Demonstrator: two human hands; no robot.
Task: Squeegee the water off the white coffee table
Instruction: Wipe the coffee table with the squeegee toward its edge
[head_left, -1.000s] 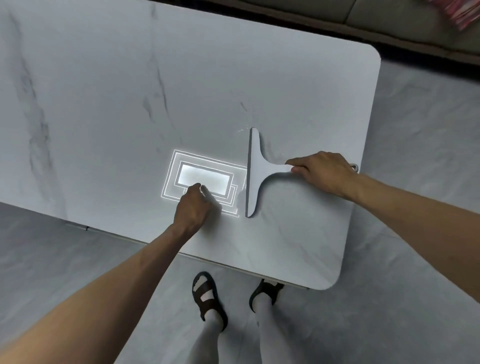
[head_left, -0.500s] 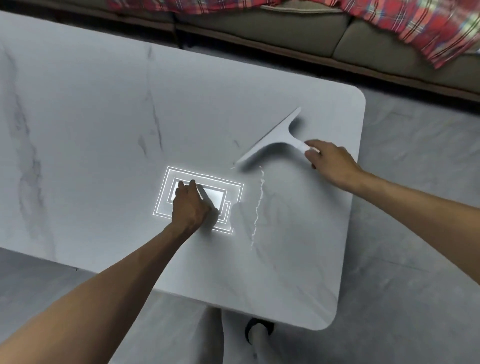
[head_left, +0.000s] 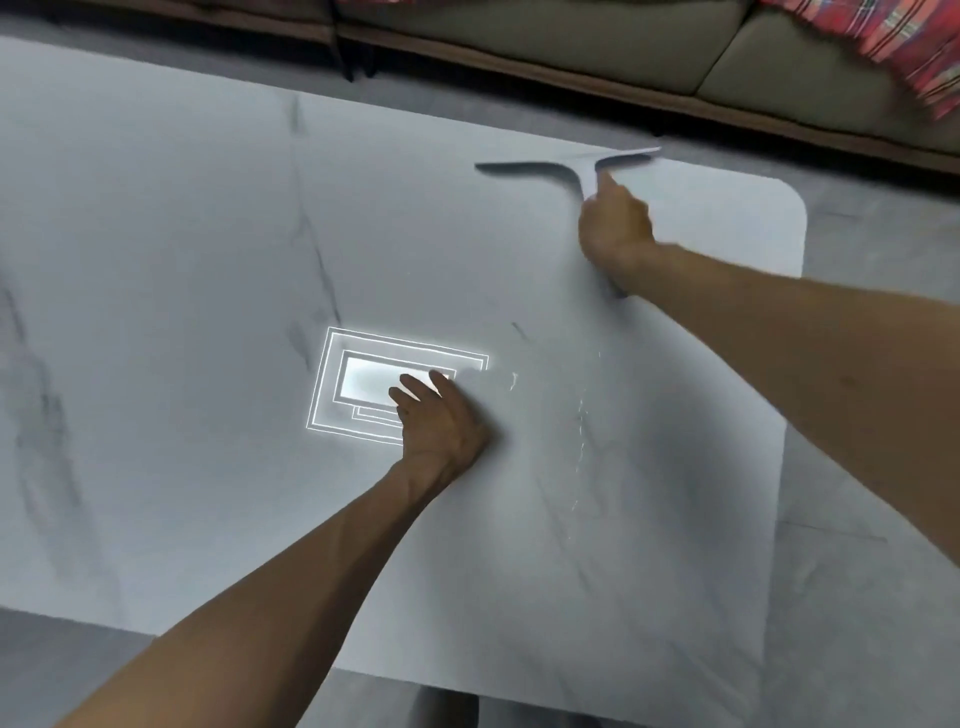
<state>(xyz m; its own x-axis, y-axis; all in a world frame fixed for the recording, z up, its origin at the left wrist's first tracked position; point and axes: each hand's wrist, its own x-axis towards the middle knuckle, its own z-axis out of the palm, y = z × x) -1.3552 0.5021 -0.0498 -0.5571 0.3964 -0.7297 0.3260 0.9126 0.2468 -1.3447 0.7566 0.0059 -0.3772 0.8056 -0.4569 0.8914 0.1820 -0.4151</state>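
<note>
White T-shaped plastic squeegee (head_left: 550, 169) held at the far right of the white marble-look coffee table (head_left: 182, 260).

The right hand (head_left: 615, 228) grasps the squeegee's handle from the near side. One finger (head_left: 604, 183) lies up along the stem towards the blade, and the other fingers are hidden behind the hand. The blade runs crosswise just beyond the fingertips, along the table's far edge near its rounded corner. It is blurred, so I cannot tell whether it touches the top. The left hand (head_left: 441, 421) rests flat on the table in the middle, its straight, relaxed fingers holding nothing and overlapping a bright rectangular light reflection (head_left: 363, 379). Thin streaks of water (head_left: 582, 415) lie on the table between the two hands, well short of the blade. A beige sofa (head_left: 571, 47) with a red plaid cloth (head_left: 909, 47) stands beyond the table.
</note>
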